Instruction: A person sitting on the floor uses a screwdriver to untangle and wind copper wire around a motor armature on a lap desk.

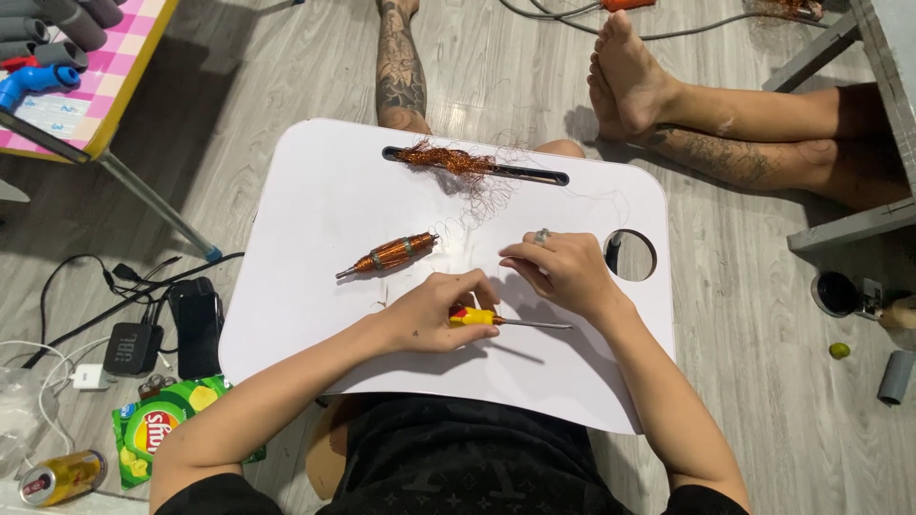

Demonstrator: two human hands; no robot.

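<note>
On a white lap tray [315, 191] lies a copper-wound motor armature [389, 255] with its shaft pointing left. A tangle of loose copper wire [448, 159] rests by the tray's slot at the far edge. My left hand [434, 313] is closed over the yellow and red handle of a small screwdriver [496, 321], whose metal shaft points right under my right hand. My right hand [563, 272], with a ring on one finger, has its fingers curled down on the tray just above the shaft; what it pinches is too small to tell.
Another person's bare feet [625, 72] and legs stretch across the wood floor beyond the tray. At left lie a small black speaker [134, 348], cables, a green chip bag [153, 424] and a gold can [62, 477]. A table with a pink checked cloth [114, 67] stands at the upper left.
</note>
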